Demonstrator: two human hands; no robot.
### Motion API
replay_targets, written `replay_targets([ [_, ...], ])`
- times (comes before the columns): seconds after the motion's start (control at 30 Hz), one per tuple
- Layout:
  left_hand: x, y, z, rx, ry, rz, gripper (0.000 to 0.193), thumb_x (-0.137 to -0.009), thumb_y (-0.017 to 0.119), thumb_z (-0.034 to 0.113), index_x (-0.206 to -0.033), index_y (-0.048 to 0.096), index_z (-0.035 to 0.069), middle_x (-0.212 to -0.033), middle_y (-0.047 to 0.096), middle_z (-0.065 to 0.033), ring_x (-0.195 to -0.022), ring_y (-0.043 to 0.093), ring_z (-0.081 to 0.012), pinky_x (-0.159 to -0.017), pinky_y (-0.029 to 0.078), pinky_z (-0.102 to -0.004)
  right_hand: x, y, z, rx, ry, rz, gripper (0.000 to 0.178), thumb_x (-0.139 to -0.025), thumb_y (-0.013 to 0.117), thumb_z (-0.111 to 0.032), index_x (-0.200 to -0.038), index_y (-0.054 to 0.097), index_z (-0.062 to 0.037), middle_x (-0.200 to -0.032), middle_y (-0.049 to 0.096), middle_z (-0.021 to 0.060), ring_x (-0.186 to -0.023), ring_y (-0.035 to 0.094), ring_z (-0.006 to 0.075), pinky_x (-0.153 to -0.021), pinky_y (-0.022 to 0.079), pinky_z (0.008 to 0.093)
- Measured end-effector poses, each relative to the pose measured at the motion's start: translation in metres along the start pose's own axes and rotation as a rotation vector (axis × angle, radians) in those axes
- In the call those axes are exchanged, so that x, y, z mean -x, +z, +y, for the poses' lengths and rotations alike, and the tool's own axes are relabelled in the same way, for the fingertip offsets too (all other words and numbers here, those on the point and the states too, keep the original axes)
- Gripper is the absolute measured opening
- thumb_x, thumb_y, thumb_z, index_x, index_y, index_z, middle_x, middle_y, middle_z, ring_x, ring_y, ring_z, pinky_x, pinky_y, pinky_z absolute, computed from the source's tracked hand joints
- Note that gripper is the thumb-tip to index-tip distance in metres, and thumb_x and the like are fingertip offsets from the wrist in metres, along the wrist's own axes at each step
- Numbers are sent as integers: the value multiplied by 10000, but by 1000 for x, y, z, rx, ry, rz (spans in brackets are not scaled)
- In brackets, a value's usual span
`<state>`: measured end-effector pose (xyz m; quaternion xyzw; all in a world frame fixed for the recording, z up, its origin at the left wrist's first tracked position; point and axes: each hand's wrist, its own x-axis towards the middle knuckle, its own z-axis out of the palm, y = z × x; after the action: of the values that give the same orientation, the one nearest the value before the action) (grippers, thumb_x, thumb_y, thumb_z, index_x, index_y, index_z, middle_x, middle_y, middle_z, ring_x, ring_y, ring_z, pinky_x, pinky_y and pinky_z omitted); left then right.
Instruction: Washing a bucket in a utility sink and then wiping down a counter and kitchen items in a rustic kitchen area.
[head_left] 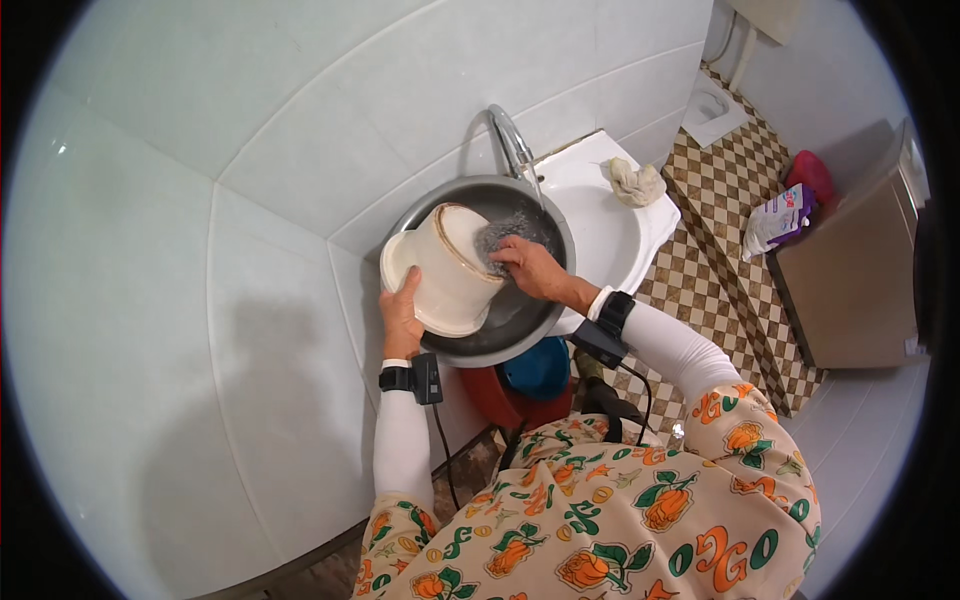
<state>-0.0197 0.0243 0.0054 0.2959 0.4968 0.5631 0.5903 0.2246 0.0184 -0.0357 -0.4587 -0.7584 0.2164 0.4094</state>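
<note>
A pale tiled wall [280, 230] is hemming in the grey basin [515, 318] on the left, leaving little room there. The left hand [403, 318] is gripping the rim of a cream pot [438, 280], thumb outside, fingers hidden. The pot is lying tilted over the basin, its long axis running from mouth at lower left to brown-ringed base at upper right. Reaching across the basin's right edge, the right hand [535, 268] is pinching a wiry scrubber [493, 238] against the base. Rightward, a white sink [610, 235] is offering open bowl space.
</note>
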Motion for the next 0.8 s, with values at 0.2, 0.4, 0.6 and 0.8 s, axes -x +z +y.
replay_targets([
  [0.2,8,11,1,-15,1,-59,441,-746,768,111,-1108,571,-47,-1024,633,-135,-882,628,-230,-768,534,-366,-36,-1,1,-60,-84,128,312,-770,563,-5,-1061,647,-83,-1134,558,176,-1001,568,367,-844,477,400],
  [0.4,3,-1,1,-23,32,-62,489,-774,741,103,-1186,521,-41,-1094,611,-159,-922,628,-267,-807,530,-384,-7,14,30,149,115,-48,403,-766,564,-30,-1168,551,-35,-1169,520,251,-1040,543,413,-897,459,422],
  [0.6,8,19,5,-77,71,-131,471,-776,735,90,-1180,530,-37,-1090,615,-160,-921,627,-268,-802,531,-378,0,4,43,288,445,-349,310,-740,552,-57,-1024,592,61,-1029,589,294,-1008,572,411,-888,457,451],
  [0.8,0,-16,-1,16,-30,-171,437,-773,731,73,-1158,551,-27,-1085,619,-128,-927,621,-231,-802,524,-355,6,-6,28,122,413,63,237,-735,523,-72,-931,647,-25,-967,630,235,-935,588,410,-834,469,470],
])
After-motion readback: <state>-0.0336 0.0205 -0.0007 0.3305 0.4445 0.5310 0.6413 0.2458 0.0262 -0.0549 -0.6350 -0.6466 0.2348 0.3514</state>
